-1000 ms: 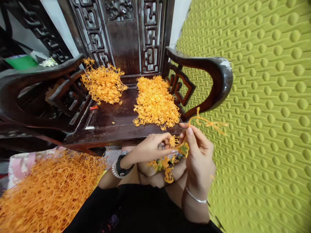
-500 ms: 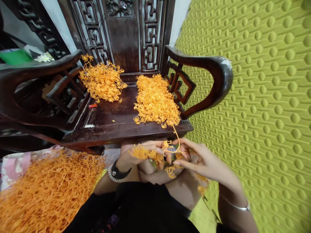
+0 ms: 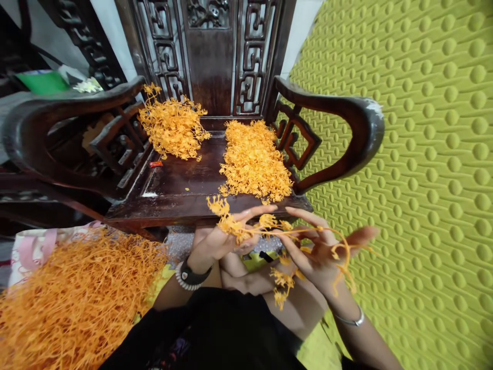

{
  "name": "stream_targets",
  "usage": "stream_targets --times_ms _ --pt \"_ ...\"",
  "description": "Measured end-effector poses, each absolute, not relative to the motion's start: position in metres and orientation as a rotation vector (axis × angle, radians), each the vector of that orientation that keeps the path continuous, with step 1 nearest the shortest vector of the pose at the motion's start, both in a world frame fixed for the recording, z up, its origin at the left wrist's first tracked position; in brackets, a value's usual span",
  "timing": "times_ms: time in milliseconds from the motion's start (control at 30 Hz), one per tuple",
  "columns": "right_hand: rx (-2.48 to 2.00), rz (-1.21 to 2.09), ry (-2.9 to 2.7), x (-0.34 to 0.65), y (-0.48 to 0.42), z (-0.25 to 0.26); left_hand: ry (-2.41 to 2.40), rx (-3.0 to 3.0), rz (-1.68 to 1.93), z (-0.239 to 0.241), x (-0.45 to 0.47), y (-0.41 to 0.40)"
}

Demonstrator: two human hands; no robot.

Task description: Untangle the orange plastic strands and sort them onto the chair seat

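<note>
Both hands are raised above my lap, close together in front of the chair seat. My left hand (image 3: 221,239) is closed around a bunch of orange plastic flower sprigs (image 3: 231,226), its index finger stretched to the right. A thin orange strand (image 3: 285,233) runs from that bunch across to my right hand (image 3: 318,252). The right hand grips the strand with its fingers partly spread, and a curled end hangs over its back. Below the hands dangles another orange sprig (image 3: 283,280); what it hangs from is partly hidden.
On the dark wooden chair (image 3: 200,177) lie a loose pile of orange flower pieces (image 3: 173,126) and a denser pile (image 3: 257,162). A red wrapper (image 3: 156,164) is at the seat's left. A large heap of orange strands (image 3: 77,298) fills a bag (image 3: 33,254) at lower left.
My right hand has turned and opened its fingers wider, the strand now stretched sideways across it instead of upright near the seat. My left hand has risen slightly. The view has shifted.
</note>
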State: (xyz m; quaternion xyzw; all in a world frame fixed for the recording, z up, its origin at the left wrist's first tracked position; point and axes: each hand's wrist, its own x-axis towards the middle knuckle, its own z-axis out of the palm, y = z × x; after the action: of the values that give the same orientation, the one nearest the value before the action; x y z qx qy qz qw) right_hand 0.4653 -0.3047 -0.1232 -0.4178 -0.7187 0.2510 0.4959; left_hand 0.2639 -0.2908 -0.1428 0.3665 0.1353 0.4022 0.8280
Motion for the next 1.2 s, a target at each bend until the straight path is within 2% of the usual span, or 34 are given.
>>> stream_targets --times_ms 100,267,333,433,500,667,800,933,1067,1200 --pt "-0.978 0.634 -1.796 0.451 -0.299 -0.116 0.258 0.795 0.839 -0.138 0.266 -0.291" --pt "-1.021 0.91 -1.874 0.442 -0.285 -0.119 0.261 0.683 1.019 -0.136 0.265 -0.29" --pt "-1.03 0.799 -1.861 0.442 -0.285 -0.123 0.263 0.619 1.053 -0.134 0.264 -0.291" --pt "-0.989 0.412 -1.831 0.441 -0.289 -0.124 0.256 0.588 1.018 -0.129 0.266 -0.292" --pt "-0.903 0.317 -1.873 0.438 -0.292 -0.123 0.245 0.633 0.993 -0.126 0.269 -0.293" --pt "-0.866 0.676 -1.927 0.431 -0.294 -0.121 0.35 0.764 1.003 -0.129 0.272 -0.294" --pt "-0.964 0.769 -1.893 0.427 -0.294 -0.123 0.458 0.786 1.055 -0.135 0.269 -0.298" --pt "-0.88 0.933 -1.961 0.424 -0.296 -0.123 0.491 0.801 1.026 -0.136 0.26 -0.304" --pt "-0.869 0.956 -1.962 0.424 -0.301 -0.12 0.475 0.814 1.023 -0.131 0.255 -0.308" --pt "-0.952 0.845 -1.876 0.426 -0.311 -0.119 0.563 0.781 1.227 -0.125 0.261 -0.315"
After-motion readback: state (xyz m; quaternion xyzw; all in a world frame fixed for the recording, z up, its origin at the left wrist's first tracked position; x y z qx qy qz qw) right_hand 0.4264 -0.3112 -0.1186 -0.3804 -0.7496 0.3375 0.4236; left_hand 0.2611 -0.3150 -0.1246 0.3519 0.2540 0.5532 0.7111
